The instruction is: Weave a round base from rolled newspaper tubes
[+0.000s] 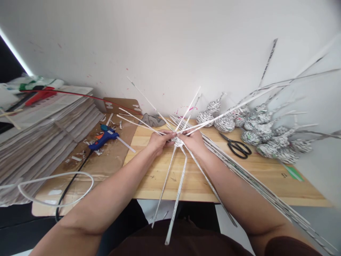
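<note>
Both hands meet over the wooden table at a small woven piece of rolled paper, with long paper tubes fanning out from it on all sides. From the left, my left hand pinches it, fingers closed around its edge. My right hand grips the opposite side, thumb pressed near the centre. One thick paper tube points down toward my lap, and a long one runs up to the right. My fingers partly hide the woven centre.
A blue glue gun lies on scrap-strewn cardboard at left, beside a tall newspaper stack. Black scissors, woven paper gourds and a bundle of paper tubes occupy the right. A grey cloth sits by the wall.
</note>
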Motion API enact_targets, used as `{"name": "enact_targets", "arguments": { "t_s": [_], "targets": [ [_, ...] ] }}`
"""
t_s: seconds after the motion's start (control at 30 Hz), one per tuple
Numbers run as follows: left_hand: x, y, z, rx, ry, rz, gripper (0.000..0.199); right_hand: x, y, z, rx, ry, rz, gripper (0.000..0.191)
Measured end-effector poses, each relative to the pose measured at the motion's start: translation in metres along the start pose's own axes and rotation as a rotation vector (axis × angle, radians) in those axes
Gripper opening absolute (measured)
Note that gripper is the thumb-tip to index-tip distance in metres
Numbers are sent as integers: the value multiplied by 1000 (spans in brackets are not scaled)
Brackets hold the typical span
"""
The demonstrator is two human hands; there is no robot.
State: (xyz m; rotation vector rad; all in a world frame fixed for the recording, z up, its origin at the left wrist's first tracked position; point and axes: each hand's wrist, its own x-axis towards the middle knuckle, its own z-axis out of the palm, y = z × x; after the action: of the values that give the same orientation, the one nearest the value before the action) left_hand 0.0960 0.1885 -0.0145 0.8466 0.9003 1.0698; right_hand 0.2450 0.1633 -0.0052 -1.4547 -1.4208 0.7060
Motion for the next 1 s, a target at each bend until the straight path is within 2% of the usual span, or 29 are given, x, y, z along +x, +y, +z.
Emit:
{"name": "enact_targets", "arguments": {
  "t_s": [0.13, 0.23, 0.4, 0.6, 0.73, 0.9, 1.0],
  "targets": [
    [-1, 1, 1, 33, -39, 33, 36, -1, 0, 2, 40, 29, 30, 18],
    [-3, 1, 4, 39, -47, 68, 36, 0, 2, 6, 180, 34, 43, 17],
    [-4, 0, 7, 33, -24, 73, 35, 1, -3, 11, 476, 52, 88, 16],
    [-2, -1, 7, 28, 40, 55, 28, -3, -15, 10, 629, 130, 92, 28],
    [0, -1, 6, 34, 57, 61, 25, -3, -13, 10, 537, 166, 9, 28],
    [0, -2, 4, 54, 30, 130, 30, -3, -5, 6, 109, 55, -111, 28],
    [0, -3, 2, 79, 12, 179, 31, -6, -4, 3, -68, 59, -170, 26]
  ]
}}
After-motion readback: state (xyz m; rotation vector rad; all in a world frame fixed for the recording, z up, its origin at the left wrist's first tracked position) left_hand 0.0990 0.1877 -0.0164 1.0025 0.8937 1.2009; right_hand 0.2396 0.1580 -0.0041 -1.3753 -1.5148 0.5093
